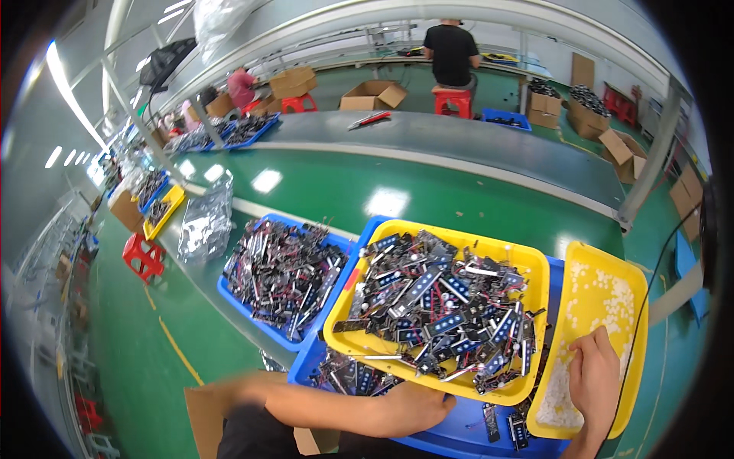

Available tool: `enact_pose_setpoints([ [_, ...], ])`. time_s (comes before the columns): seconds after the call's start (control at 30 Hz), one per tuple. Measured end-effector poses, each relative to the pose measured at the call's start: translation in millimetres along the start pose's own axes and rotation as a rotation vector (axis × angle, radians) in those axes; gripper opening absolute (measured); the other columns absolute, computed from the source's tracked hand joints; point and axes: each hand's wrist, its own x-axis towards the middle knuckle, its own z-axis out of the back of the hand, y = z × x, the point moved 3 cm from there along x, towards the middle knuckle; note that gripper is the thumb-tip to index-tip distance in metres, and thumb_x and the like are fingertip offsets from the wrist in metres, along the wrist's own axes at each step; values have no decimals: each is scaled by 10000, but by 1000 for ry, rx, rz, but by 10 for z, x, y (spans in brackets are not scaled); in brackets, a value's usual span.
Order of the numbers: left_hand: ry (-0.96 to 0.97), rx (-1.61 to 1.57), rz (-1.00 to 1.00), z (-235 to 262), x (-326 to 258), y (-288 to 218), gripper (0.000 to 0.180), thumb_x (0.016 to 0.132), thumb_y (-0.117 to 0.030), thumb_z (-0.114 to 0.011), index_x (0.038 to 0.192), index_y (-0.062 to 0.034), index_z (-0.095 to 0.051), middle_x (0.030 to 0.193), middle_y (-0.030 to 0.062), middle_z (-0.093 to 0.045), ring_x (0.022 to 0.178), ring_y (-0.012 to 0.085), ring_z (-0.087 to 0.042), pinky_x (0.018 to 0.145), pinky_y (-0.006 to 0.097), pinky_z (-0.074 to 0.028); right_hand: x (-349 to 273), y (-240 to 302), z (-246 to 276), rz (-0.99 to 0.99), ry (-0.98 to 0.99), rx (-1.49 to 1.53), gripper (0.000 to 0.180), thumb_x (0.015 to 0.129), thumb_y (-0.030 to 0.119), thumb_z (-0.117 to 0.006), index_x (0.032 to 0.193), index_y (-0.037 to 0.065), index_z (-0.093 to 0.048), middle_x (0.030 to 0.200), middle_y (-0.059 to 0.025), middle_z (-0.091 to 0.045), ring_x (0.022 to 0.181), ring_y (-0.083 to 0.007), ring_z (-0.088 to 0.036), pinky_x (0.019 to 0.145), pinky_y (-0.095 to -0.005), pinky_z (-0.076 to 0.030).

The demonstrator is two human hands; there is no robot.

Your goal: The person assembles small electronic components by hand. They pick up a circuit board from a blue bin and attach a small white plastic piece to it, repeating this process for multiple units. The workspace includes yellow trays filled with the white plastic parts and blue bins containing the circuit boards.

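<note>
My left hand point(413, 408) is closed at the near edge of the yellow tray point(541, 314), low over the blue bin point(451, 433); what its fingers hold, if anything, is hidden. That tray is heaped with small black electronic modules point(443, 314) with blue-and-white strips and thin red and black wires. To the right, my right hand point(596, 376) reaches into a second yellow tray point(587, 258) scattered with small white pieces point(558, 402). Its fingers are curled together, and anything between them is too small to see. Loose modules point(518, 431) lie in the blue bin near my left hand.
Another blue bin point(229, 289) of modules stands at the left, beside a clear plastic bag point(206, 222). Across the green floor runs a long grey bench point(459, 141) with a red-handled tool point(371, 119). A person point(451, 57) sits beyond it. A dark cable point(650, 287) hangs at right.
</note>
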Motion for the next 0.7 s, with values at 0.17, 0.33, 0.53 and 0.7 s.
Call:
enact_pose_setpoints([
  [0.17, 346, -111, 23, -46, -25, 56, 177, 681, -42, -612, 808, 82, -625, 898, 262, -616, 819, 351, -650, 700, 434, -545, -8, -10, -19, 31, -27, 15, 44, 775, 26, -611, 787, 11, -571, 765, -160, -530, 705, -367, -567, 615, -450, -449],
  [0.33, 443, -289, -201, 118, 2, 115, 216, 776, -84, -572, 953, 29, -624, 955, 199, -591, 925, 349, -619, 787, 423, -512, 10, -2, -5, 75, -31, -3, 68, 788, 58, -623, 763, 28, -566, 713, -139, -543, 676, -344, -578, 603, -436, -466],
  [0.53, 381, -508, -252, 475, 115, 46, 189, 887, -120, -536, 1018, -9, -615, 1031, 148, -578, 967, 326, -599, 812, 414, -497, -3, 7, -4, 98, -66, 12, 66, 775, 64, -637, 755, 37, -581, 716, -124, -568, 672, -315, -596, 590, -414, -480],
  [0.7, 212, -843, -250, 685, 92, 141, 232, 961, -181, -534, 1123, -30, -601, 1033, 107, -621, 900, 263, -653, 752, 391, -536, 3, 49, 4, 142, -96, 49, 65, 746, 38, -656, 773, 39, -596, 724, -103, -576, 679, -294, -603, 585, -395, -484],
])
